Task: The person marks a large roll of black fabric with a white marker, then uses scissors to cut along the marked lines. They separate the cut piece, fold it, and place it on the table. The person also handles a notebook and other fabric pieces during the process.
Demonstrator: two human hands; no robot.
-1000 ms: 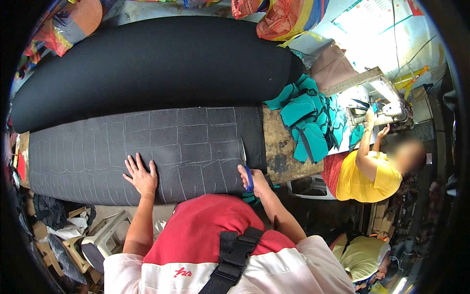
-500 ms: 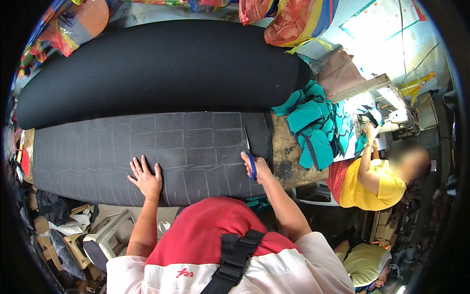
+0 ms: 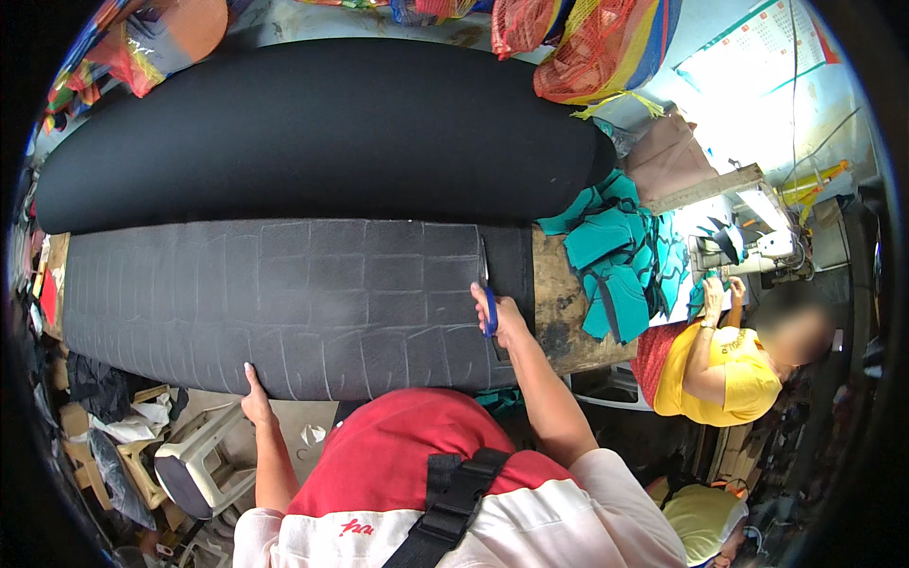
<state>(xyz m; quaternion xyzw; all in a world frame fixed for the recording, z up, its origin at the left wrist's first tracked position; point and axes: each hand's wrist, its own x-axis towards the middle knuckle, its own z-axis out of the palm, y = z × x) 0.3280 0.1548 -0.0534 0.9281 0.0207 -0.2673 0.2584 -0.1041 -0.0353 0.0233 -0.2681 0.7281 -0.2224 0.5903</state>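
A length of dark grey fabric [image 3: 189, 284], marked with a grid of pale lines, lies over the table in front of me. My right hand [image 3: 504, 320] is closed round scissors [image 3: 490, 310] with blue handles. Their blades point away from me, along the right end of the marked grid, beside a darker strip [image 3: 509, 260]. At the near edge of the fabric, my left hand [image 3: 257, 401] has one digit laid over the top. Its other fingers are mostly hidden, and it appears to grip that edge.
Behind the fabric lies a big black roll [image 3: 322, 133]. Teal cut pieces [image 3: 611, 246] heap on the wooden table [image 3: 559, 322] at right. A person in yellow [image 3: 715, 364] works at a sewing machine [image 3: 772, 246]. A plastic stool [image 3: 204, 464] stands at lower left.
My left hand has left its flat spread position on the fabric and come back to the near edge. The scissors stay at nearly the same place. The co-worker's hands have shifted slightly.
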